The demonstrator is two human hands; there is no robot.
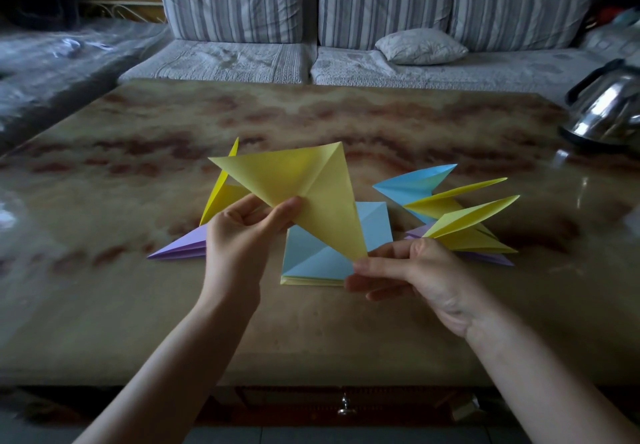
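Yellow folded sheet (294, 180) is held in the air above the blue paper stack (311, 260) on the counter (104, 305). Left hand (239, 236), raised over the stack's left side: grip pinches the sheet's edge between thumb and forefinger. Right hand (415, 274), over the stack's right near corner: grip pinches the sheet's bottom tip, other fingers loosely curled.

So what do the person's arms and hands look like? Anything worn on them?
The left arm and right arm are bare, with no sleeves in view. The left hand and right hand have no gloves, rings, watch or bracelet. The nails that show look plain.
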